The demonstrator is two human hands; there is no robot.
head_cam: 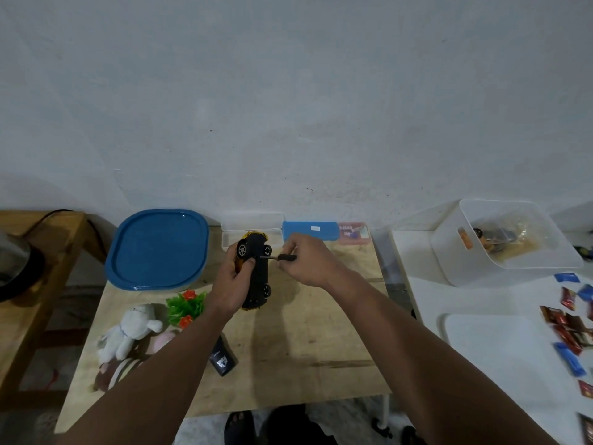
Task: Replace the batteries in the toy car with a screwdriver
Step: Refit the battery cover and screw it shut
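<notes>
A yellow toy car (pixel 258 277) is turned on its side so that its black underside and wheels face right. My left hand (pixel 232 284) grips the car's body from the left, thumb on the underside. My right hand (pixel 305 261) pinches a small black-handled screwdriver (pixel 282 257), held level, with its metal tip touching the car's underside near the upper wheels. Both hands hover over the wooden table (pixel 305 348). No batteries are visible.
A blue-lidded container (pixel 157 248) sits at the back left, a blue case (pixel 309 230) and a clear box (pixel 253 221) against the wall. A plush toy (pixel 128 335), plastic flowers (pixel 186 306) and a black tube (pixel 221 359) lie front left. A white bin (pixel 503 242) and wrapped sweets (pixel 568 329) are on the right table.
</notes>
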